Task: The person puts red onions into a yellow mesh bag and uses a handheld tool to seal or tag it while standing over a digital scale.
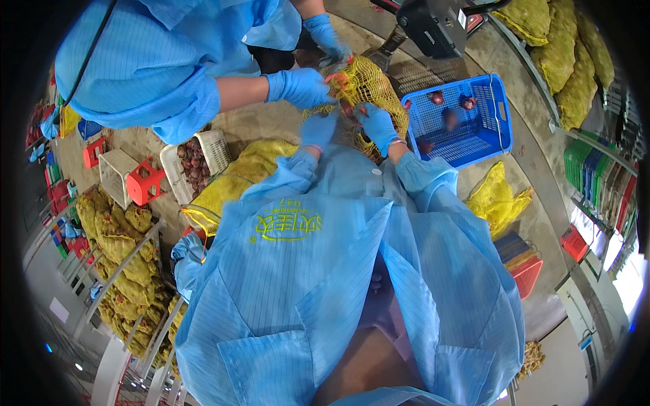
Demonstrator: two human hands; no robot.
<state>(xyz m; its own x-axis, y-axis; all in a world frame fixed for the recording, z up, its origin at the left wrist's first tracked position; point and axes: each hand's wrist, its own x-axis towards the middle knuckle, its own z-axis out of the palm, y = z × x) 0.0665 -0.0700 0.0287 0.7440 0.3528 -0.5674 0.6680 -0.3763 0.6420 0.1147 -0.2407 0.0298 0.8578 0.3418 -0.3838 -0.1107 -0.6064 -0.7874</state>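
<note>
A yellow mesh bag (388, 94) holding dark red contents, probably onions, stands just before my body. My right hand (379, 128), in a blue glove, has its fingers bent against the near side of the bag, gripping the mesh there. Against the bag's left side is my left hand (317, 128), also gloved; it is blurred and its fingertips are hidden. Across from me a co-worker's gloved hand (299, 87) and second gloved hand (329, 39) work at the bag's top, beside a red tie (336, 78).
To the right sits a blue plastic crate (459, 158) with a few red onions (468, 103). An off-white crate (219, 147) of onions and a filled yellow sack (254, 161) are on the left. A flat yellow mesh bag (495, 200), red stool (144, 181) and black device (431, 25) stand around.
</note>
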